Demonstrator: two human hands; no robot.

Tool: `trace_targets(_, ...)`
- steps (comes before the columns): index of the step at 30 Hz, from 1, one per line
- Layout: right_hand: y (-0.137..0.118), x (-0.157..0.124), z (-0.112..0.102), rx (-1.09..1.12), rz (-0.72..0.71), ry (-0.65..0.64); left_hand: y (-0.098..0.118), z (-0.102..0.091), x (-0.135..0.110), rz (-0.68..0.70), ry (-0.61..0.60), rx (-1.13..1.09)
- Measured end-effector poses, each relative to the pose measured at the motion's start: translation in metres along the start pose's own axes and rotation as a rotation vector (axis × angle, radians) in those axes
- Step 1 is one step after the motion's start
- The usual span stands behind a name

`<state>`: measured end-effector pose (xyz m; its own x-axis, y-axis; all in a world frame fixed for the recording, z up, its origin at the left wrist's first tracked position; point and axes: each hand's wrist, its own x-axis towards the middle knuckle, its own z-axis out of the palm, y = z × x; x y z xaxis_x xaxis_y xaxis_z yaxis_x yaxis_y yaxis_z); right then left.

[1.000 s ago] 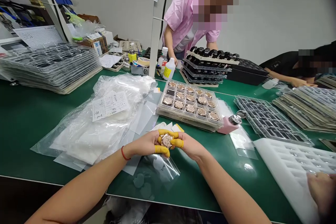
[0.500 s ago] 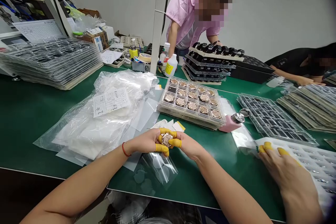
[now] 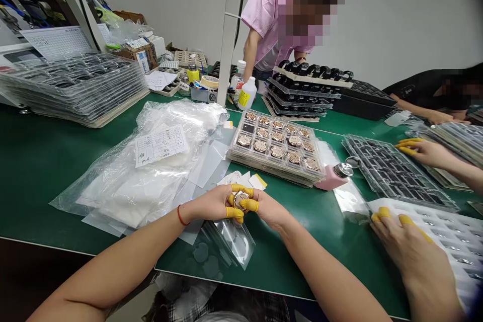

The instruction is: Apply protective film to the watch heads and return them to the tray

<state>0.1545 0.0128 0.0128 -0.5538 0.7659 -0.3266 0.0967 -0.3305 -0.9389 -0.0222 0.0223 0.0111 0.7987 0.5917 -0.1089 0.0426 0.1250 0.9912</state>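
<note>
My left hand and my right hand meet near the front of the green table, both with yellow finger cots. Between their fingers they pinch a round watch case, metallic with a rose-gold tint, its flat face turned up towards me. The fingertips cover part of its rim. Just below my hands lies a clear plastic film with round discs. White paper scraps are right behind the fingers. Farther back, a stacked tray carries rows of similar watch cases, with one dark vacant slot.
Plastic bags with a written slip spread to the left. A pink dispenser bottle stands right of the tray. A co-worker's hand rests on a white foam tray; another hand reaches over a black-celled tray.
A co-worker's yellow-tipped hand has come in from the right over the black-celled tray. The clear film below my hands has shifted slightly. My hands keep their hold on the watch case.
</note>
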Motion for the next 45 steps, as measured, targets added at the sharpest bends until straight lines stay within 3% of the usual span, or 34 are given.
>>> trace_targets(7,0.006,0.002,0.004,0.031,-0.03,-0.044,-0.003,0.003,0.001,-0.009,0.046,0.008)
trace_targets(13,0.005,0.003,0.008,-0.006,-0.069,0.023,-0.001,0.003,0.004,0.04,0.107,0.09)
trace_targets(17,0.0,-0.001,0.005,-0.008,-0.058,-0.055,0.0,0.004,0.006,0.033,0.113,0.03)
trace_targets(20,-0.003,-0.002,-0.003,-0.011,-0.038,0.095,-0.004,0.007,0.007,0.02,0.124,-0.091)
trace_targets(23,-0.019,0.008,-0.024,-0.088,-0.103,0.275,-0.009,0.009,0.008,0.017,0.219,-0.103)
trace_targets(25,-0.041,0.023,-0.044,-0.262,-0.209,0.442,-0.011,0.01,0.009,-0.001,0.262,-0.069)
trace_targets(28,-0.081,0.06,-0.076,-0.639,-0.334,0.824,-0.014,0.011,0.009,-0.017,0.253,-0.035)
trace_targets(30,-0.1,0.09,-0.092,-0.754,-0.341,0.946,-0.015,0.012,0.009,-0.017,0.243,-0.026)
trace_targets(35,-0.11,0.149,-0.11,-0.966,-0.275,0.966,-0.022,0.008,0.01,0.001,0.257,-0.057)
trace_targets(40,-0.11,0.174,-0.128,-1.152,-0.197,1.028,-0.032,0.004,0.013,0.044,0.229,-0.061)
trace_targets(45,-0.11,0.192,-0.151,-1.193,-0.073,1.01,-0.03,0.006,0.012,-0.009,0.241,-0.021)
